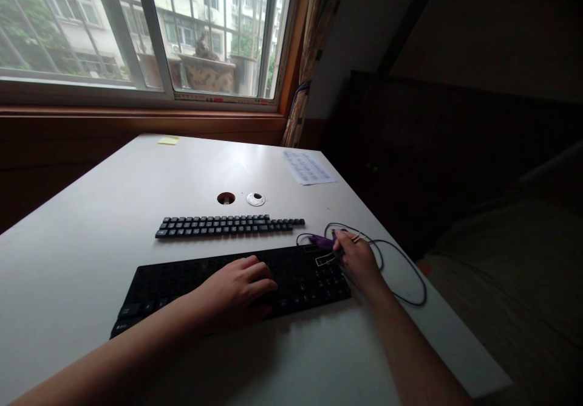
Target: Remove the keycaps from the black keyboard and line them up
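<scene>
A black keyboard (291,281) lies across the white desk, many of its keycaps off on the left and middle, while keys still show at the right end and lower left corner. My left hand (241,281) is closed over its middle, fingers bent down on top and thumb by the front edge, partly in shadow. Above the keyboard's right end, my right hand (357,260) pinches a thin wire tool (324,261) that looks like a keycap puller. Behind the keyboard, loose black keycaps (223,228) stand in neat rows. A purple piece (320,242) lies by my right fingers.
A dark cable (424,284) loops over the desk (91,236) at the right. Farther back are a round hole (226,199), a whitish disc (255,199), a printed sheet (310,168) and a yellow note (168,140). The desk's right edge drops beside my right arm.
</scene>
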### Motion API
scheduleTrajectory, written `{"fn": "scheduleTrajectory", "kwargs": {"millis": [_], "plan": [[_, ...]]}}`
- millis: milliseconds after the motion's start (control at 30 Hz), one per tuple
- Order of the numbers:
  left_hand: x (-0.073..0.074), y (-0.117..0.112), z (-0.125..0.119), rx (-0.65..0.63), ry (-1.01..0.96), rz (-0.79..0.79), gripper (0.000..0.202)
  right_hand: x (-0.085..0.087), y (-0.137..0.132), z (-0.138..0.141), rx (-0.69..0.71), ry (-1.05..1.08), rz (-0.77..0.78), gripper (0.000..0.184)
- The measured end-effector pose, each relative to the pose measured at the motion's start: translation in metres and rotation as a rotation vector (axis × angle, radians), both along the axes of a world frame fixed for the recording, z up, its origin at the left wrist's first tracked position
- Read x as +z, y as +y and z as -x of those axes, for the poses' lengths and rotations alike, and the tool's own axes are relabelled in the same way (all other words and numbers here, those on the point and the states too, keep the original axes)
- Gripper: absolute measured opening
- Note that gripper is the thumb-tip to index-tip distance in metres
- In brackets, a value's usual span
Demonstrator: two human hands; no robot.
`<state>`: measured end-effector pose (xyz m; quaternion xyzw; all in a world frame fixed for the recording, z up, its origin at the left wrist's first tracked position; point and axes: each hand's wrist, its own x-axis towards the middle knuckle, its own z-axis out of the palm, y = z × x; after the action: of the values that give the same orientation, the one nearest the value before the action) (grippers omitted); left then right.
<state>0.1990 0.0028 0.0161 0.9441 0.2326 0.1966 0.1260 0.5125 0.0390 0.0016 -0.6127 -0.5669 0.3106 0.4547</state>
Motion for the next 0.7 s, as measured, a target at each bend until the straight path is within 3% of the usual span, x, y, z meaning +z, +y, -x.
{"fn": "scheduleTrajectory", "kwargs": {"millis": [100,333,433,533,700], "plan": [[0.001,0.0,0.0,0.004,0.018,0.008,0.029,0.003,-0.002,0.0,-0.032,0.046,0.069,0.043],[0.001,0.0,0.0,0.007,0.015,0.014,0.03,0.024,-0.02,0.018,0.126,-0.411,-0.228,0.045],[0.001,0.0,0.0,0.001,0.008,0.007,0.029,0.026,-0.023,0.024,0.214,-0.531,-0.282,0.046],[0.001,0.0,0.0,-0.004,0.001,0.008,0.029,0.022,-0.02,0.019,0.155,-0.471,-0.226,0.045],[-0.001,0.0,0.0,0.0,0.007,0.011,0.03,0.008,-0.008,0.0,0.017,-0.115,0.061,0.044]]}}
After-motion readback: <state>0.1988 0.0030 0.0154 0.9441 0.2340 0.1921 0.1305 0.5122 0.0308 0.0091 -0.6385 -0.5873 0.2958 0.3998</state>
